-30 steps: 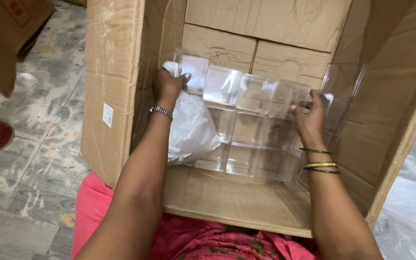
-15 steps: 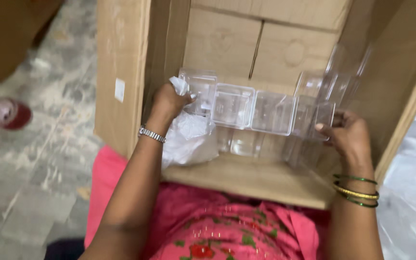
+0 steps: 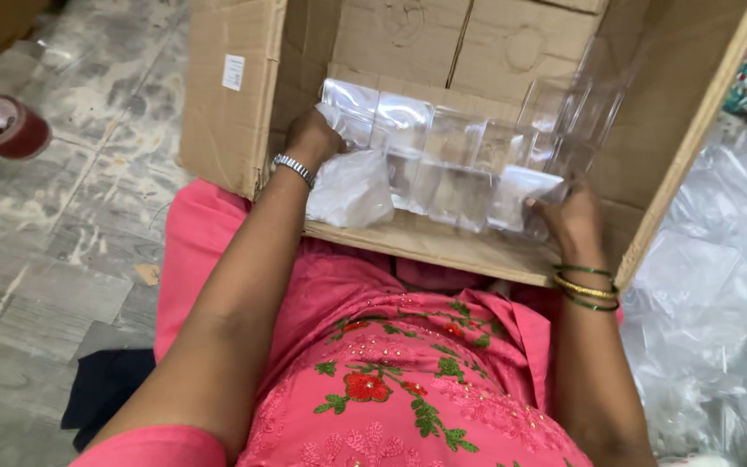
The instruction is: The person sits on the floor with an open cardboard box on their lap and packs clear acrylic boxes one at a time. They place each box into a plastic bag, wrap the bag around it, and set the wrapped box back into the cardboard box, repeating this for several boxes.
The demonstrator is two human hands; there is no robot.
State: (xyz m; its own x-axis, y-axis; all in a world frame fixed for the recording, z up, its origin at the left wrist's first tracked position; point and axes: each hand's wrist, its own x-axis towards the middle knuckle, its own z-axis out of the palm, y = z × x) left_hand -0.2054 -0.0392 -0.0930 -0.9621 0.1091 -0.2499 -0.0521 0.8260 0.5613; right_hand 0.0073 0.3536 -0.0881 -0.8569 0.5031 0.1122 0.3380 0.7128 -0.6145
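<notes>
A stack of clear plastic compartment trays [image 3: 451, 164] lies inside a large open cardboard box [image 3: 226, 104] in front of me. My left hand [image 3: 311, 138] grips the stack's left end, beside a crumpled clear plastic bag [image 3: 352, 192]. My right hand [image 3: 571, 220] holds the stack's right front corner near the box's front flap. More clear trays [image 3: 581, 108] stand against the box's right inner wall.
A roll of brown tape [image 3: 2, 125] sits on the grey tiled floor at the left. Heaps of clear plastic bags [image 3: 711, 294] lie at the right. A dark cloth [image 3: 101, 385] lies on the floor by my left side.
Both hands have drawn the tray stack toward me, to the box's front flap. My right hand has slid lower on the stack's right end. The view has shifted down.
</notes>
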